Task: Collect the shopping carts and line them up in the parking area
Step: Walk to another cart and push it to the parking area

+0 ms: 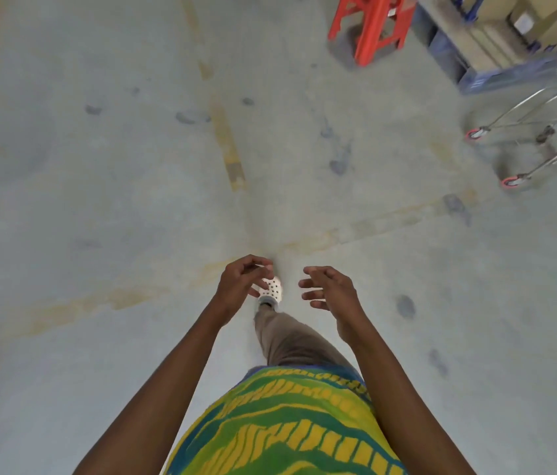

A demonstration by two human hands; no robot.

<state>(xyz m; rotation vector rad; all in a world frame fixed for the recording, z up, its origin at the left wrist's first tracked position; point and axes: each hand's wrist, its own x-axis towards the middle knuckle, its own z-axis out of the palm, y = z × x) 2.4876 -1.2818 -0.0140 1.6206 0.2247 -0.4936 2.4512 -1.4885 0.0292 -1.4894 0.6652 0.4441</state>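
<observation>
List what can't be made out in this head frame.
- Cart: head view, right edge cuts it off; only the lower frame and two wheels show, basket and handle out of frame.
- Stool: top edge crops it; only red legs show.
- Boxes: motion blur, label unreadable.
- Shoe: the left hand partly hides it; the other foot is not visible.
- Right hand: holds nothing, like the left.

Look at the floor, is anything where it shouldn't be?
Yes: a silver wire shopping cart with red-rimmed wheels stands alone at the far right, not lined up with others. The worn yellow painted line on the grey concrete floor looks faded and patchy.
</observation>
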